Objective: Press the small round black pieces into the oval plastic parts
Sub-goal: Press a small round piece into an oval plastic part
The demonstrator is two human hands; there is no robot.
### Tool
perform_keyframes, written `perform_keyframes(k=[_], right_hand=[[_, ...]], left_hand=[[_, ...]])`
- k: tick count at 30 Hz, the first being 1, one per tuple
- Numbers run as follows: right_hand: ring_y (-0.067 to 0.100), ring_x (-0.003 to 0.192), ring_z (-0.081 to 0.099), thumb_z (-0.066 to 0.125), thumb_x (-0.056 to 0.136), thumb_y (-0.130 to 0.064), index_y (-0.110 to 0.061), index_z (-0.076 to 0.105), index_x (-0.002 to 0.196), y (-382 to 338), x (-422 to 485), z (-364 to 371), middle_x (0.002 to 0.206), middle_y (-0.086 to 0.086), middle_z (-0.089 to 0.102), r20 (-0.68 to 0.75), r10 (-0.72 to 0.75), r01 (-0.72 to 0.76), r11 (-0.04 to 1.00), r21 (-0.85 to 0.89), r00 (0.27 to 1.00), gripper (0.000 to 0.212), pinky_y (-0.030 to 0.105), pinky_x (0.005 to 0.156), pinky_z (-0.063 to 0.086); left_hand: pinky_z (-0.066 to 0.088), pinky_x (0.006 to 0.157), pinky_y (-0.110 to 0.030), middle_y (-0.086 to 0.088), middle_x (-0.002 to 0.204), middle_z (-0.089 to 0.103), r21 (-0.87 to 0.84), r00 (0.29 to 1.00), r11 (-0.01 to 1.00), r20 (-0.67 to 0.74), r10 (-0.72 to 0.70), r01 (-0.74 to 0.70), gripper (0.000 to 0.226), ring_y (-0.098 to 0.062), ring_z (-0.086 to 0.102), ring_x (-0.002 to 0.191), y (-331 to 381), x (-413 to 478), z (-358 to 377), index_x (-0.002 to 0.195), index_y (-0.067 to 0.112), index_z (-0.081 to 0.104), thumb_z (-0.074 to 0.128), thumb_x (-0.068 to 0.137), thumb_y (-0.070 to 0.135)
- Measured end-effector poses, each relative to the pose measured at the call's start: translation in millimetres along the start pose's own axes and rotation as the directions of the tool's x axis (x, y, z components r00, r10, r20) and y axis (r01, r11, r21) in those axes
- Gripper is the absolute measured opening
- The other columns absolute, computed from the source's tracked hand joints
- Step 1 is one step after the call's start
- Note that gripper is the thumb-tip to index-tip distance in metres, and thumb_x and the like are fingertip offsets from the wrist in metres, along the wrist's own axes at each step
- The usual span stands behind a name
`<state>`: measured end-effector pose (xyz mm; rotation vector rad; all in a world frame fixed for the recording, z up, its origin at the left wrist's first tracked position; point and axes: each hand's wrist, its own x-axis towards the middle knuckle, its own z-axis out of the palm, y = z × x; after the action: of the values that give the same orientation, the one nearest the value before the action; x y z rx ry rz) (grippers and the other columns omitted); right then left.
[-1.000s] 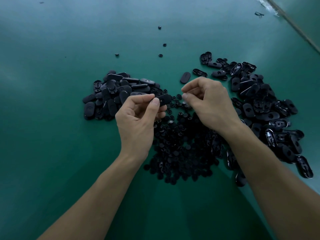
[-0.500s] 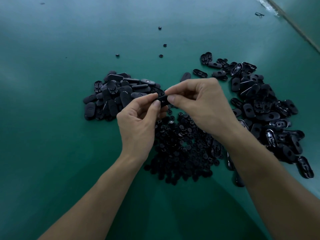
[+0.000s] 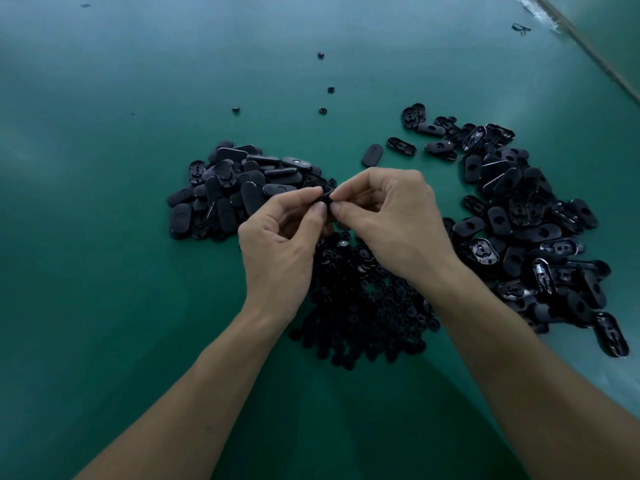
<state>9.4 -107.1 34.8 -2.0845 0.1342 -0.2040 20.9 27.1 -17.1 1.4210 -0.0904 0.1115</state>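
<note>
Thumbs [image 3: 318, 214] closer on oval part [image 3: 327, 199]

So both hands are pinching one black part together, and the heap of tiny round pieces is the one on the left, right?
No. The head view shows the left heap is oval parts; the tiny round pieces lie in the middle. The left hand and right hand do pinch one black part.

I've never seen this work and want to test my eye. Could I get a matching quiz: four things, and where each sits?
Things:
1 held oval part
2 heap of small round pieces
3 stray round pieces
4 lone oval part
Places:
A far up the table
B pinched between left hand and right hand
C just beyond the right hand
D beneath the wrists
Pairs: 1-B, 2-D, 3-A, 4-C
</note>
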Motion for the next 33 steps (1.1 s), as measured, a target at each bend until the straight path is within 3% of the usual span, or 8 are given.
perform_keyframes(k=[5, 12, 18, 23, 26, 29, 33], right_hand=[[-0.002, 0.069, 0.069, 0.076, 0.084, -0.008, -0.019, 0.077, 0.086, 0, -1, 3, 0.074, -0.011, 0.072, -0.04, -0.038, 0.036, 0.998, -0.058, 0.998, 0.011, 0.015, 0.068, 0.056], [-0.006, 0.076, 0.07, 0.07, 0.088, -0.007, -0.015, 0.08, 0.101, 2, -6, 14, 0.086, -0.01, 0.076, -0.043, -0.014, 0.015, 1.0, 0.016, 0.999, 0.018, 0.009, 0.074, 0.053], [0.003, 0.083, 0.073, 0.07, 0.087, -0.005, -0.016, 0.08, 0.099, 7, -8, 18, 0.088, -0.006, 0.078, -0.015, 0.048, -0.044, 0.977, 0.207, 0.999, 0.019, 0.025, 0.08, 0.058], [0.0, 0.079, 0.072, 0.07, 0.087, -0.005, -0.021, 0.08, 0.096, 7, -8, 10, 0.086, -0.009, 0.077, 0.019, 0.003, -0.006, 0.987, 0.162, 1.0, 0.02, 0.016, 0.076, 0.055], [0.001, 0.075, 0.065, 0.072, 0.087, -0.011, -0.031, 0.076, 0.1, 9, -4, 1, 0.089, -0.01, 0.07, -0.017, -0.056, 0.057, 0.998, 0.023, 0.998, 0.024, 0.01, 0.068, 0.048], [0.004, 0.078, 0.066, 0.075, 0.087, -0.015, -0.03, 0.073, 0.113, 11, 2, -9, 0.094, -0.009, 0.068, 0.069, -0.055, 0.056, 0.998, -0.005, 0.996, 0.029, 0.017, 0.072, 0.052], [0.003, 0.075, 0.07, 0.077, 0.086, -0.014, -0.023, 0.077, 0.095, 13, 10, -20, 0.081, -0.009, 0.075, 0.168, -0.088, 0.091, 0.996, -0.008, 0.982, 0.013, 0.019, 0.072, 0.054]], left_hand=[[0.058, 0.079, -0.023, 0.006, 0.087, 0.077, 0.018, 0.999, 1.0, 0.034, 0.003, -0.004, 0.022, -0.009, 0.073, 0.084, 1, -2, 0, 0.101, 0.017, 0.072, 0.069, 0.091, -0.003], [0.059, 0.082, -0.032, -0.002, 0.094, 0.076, 0.038, 1.0, 0.999, -0.026, 0.006, -0.006, 0.014, -0.017, 0.073, 0.089, 0, 0, -1, 0.1, 0.016, 0.07, 0.07, 0.092, 0.005], [0.056, 0.081, -0.022, 0.004, 0.093, 0.076, 0.043, 0.999, 0.999, -0.028, 0.023, -0.022, 0.018, -0.012, 0.073, 0.091, 0, 1, -2, 0.1, 0.021, 0.07, 0.071, 0.092, 0.005], [0.057, 0.079, -0.023, 0.0, 0.09, 0.077, -0.029, 1.0, 1.0, 0.012, -0.007, 0.007, 0.022, -0.015, 0.074, 0.087, -1, 0, -1, 0.103, 0.019, 0.067, 0.071, 0.091, 0.001], [0.056, 0.076, -0.022, 0.002, 0.089, 0.076, -0.036, 0.998, 0.999, 0.06, -0.011, 0.013, 0.027, -0.013, 0.073, 0.084, -1, 0, 1, 0.105, 0.02, 0.064, 0.07, 0.09, -0.001], [0.055, 0.074, -0.02, 0.003, 0.088, 0.076, -0.048, 0.995, 0.999, 0.104, -0.011, 0.016, 0.028, -0.01, 0.072, 0.083, 0, -1, 1, 0.105, 0.02, 0.061, 0.07, 0.089, -0.001], [0.057, 0.073, -0.022, 0.0, 0.088, 0.077, -0.07, 0.994, 0.997, 0.106, -0.032, 0.039, 0.03, -0.012, 0.074, 0.081, 1, -1, 1, 0.106, 0.017, 0.059, 0.073, 0.088, -0.003]])
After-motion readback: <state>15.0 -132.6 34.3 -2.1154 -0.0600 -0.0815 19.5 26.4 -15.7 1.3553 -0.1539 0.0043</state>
